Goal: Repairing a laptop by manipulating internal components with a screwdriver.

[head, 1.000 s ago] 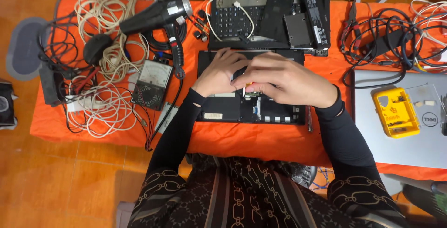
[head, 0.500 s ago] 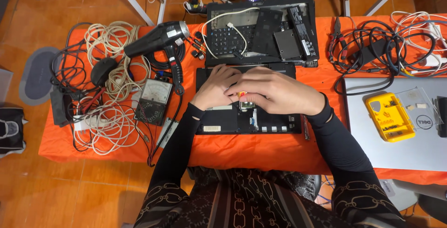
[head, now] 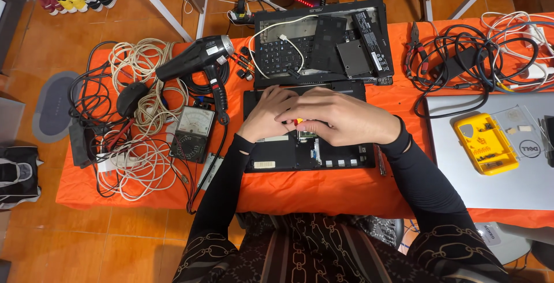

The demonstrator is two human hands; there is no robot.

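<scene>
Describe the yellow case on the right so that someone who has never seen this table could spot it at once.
Start at the orange table and go to its right end, where a closed silver laptop lies flat. The yellow case rests on that lid, near its upper middle, slightly tilted. It is the only bright yellow, flat rectangular thing there, set with rows of small dark bits, unlike the tangled black cables above it.

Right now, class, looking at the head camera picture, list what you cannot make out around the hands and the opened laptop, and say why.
- Head view: the tool with the small red and yellow part is mostly hidden by the left hand and right hand.
- The opened laptop base: its middle is covered by both hands.
- The screws in the yellow tray are too small to tell apart.
- The silver laptop is cut off by the right edge.
</scene>
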